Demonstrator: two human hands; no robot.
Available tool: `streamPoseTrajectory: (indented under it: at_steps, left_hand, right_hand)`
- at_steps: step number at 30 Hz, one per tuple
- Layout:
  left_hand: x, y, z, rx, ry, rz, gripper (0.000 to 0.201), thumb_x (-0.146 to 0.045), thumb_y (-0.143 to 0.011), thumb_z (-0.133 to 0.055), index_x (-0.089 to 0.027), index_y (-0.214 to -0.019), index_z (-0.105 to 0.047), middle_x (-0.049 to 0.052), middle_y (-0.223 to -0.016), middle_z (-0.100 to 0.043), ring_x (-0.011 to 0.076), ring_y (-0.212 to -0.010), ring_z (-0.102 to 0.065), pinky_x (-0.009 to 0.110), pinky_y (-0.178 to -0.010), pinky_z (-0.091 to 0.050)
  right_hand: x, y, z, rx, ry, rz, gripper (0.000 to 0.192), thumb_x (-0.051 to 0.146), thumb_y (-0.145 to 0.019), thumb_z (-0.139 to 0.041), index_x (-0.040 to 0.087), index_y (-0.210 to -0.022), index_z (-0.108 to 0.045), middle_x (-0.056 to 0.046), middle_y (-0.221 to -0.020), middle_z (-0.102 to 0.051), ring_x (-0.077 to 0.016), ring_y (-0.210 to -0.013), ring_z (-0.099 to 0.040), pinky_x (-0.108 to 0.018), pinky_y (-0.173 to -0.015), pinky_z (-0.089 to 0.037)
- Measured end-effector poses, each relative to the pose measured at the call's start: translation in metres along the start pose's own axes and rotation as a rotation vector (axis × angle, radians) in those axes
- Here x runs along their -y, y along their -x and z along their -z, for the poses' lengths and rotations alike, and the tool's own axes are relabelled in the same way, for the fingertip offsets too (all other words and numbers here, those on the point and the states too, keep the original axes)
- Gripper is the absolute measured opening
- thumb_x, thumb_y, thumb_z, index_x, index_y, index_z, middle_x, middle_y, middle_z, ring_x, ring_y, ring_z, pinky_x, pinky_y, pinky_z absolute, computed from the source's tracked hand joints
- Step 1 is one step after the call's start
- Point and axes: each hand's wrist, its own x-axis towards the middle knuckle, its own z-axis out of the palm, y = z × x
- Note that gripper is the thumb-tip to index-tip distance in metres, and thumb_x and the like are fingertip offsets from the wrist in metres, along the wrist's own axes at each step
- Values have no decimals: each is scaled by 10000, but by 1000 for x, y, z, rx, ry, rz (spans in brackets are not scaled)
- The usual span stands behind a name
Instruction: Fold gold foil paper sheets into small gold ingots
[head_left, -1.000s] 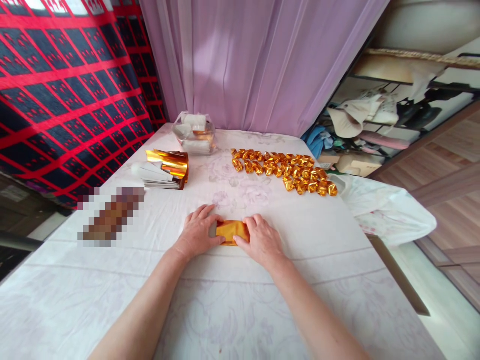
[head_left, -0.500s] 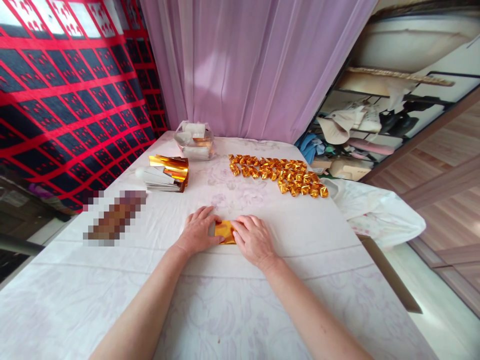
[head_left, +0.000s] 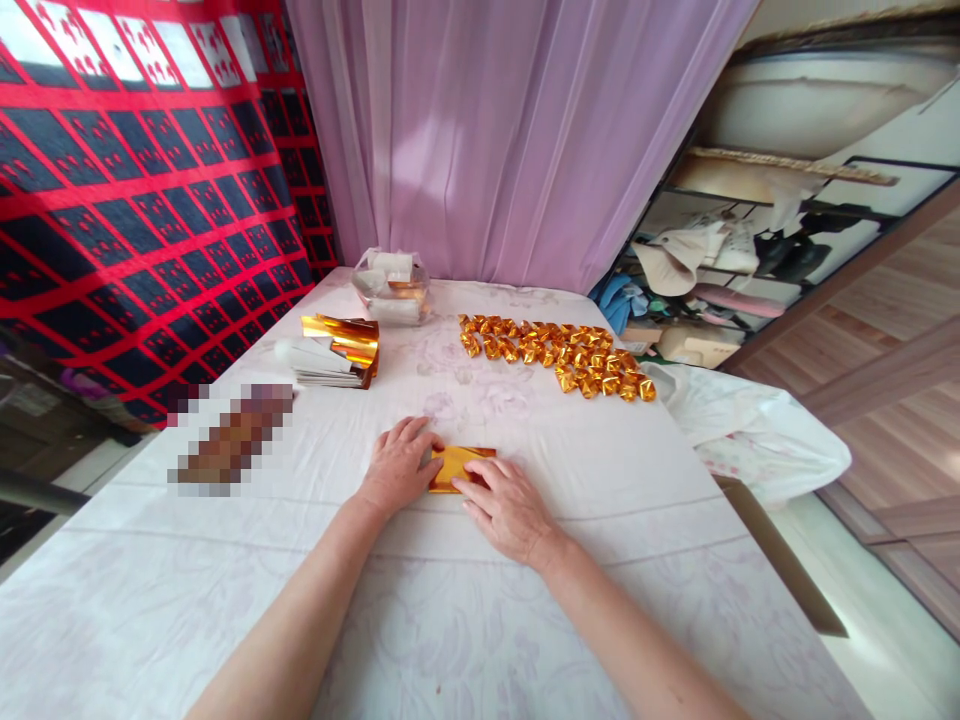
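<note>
A folded piece of gold foil paper (head_left: pixel 459 464) lies flat on the white tablecloth (head_left: pixel 525 590) in front of me. My left hand (head_left: pixel 397 466) rests palm down on its left end, thumb against the edge. My right hand (head_left: pixel 508 506) presses its near right part with the fingertips. Neither hand lifts the paper off the cloth.
A stack of gold and white sheets (head_left: pixel 335 352) sits at the left. Several folded gold pieces (head_left: pixel 555 354) lie in rows at the back right. A clear container (head_left: pixel 391 285) stands by the purple curtain. A white plastic bag (head_left: pixel 750 432) hangs at the table's right edge.
My right hand slid left across the foil, then drew back toward me, uncovering the right end of the paper. My left hand stayed on the left end.
</note>
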Motion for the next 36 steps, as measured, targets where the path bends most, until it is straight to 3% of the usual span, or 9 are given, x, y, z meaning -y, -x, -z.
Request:
streamPoseTrajectory:
  at_steps: [9, 17, 31, 36]
  left_hand:
    - [0, 1, 2, 18, 3, -3, 209, -346, -860, -582, -281, -1048, -645, 70, -1429, -493, 305, -1373, -374, 536, -1060, -354]
    - [-2, 2, 4, 62, -10, 0, 511, -536, -693, -753, -256, -1100, -626, 121, -1468, -447, 357, -1399, -327, 573, -1082, -316]
    - [-2, 3, 3, 52, -10, -6, 518, -508, -677, -776, -261, -1102, -614, 113, -1468, -444, 347, -1400, -324, 559, -1089, -309]
    - [-1, 2, 2, 36, -4, -17, 505, -497, -677, -781, -264, -1093, -613, 111, -1465, -448, 348, -1399, -327, 561, -1087, -309]
  right_hand:
    - [2, 20, 6, 55, 34, -28, 357, 285, -926, -571, 261, -1279, -616, -85, -1285, -605, -239, -1175, -526, -411, -983, -426]
    - [6, 19, 7, 69, 22, -74, 336, 312, -942, -551, 294, -1271, -619, -69, -1290, -604, -235, -1186, -514, -400, -979, -394]
    - [9, 53, 5, -14, 130, -250, 308, 245, -936, -505, 201, -1209, -643, -84, -1262, -648, -243, -1154, -558, -401, -947, -406]
    - [5, 51, 14, -73, 159, -282, 304, 265, -953, -475, 163, -1175, -655, -103, -1213, -670, -243, -1107, -584, -394, -950, -413]
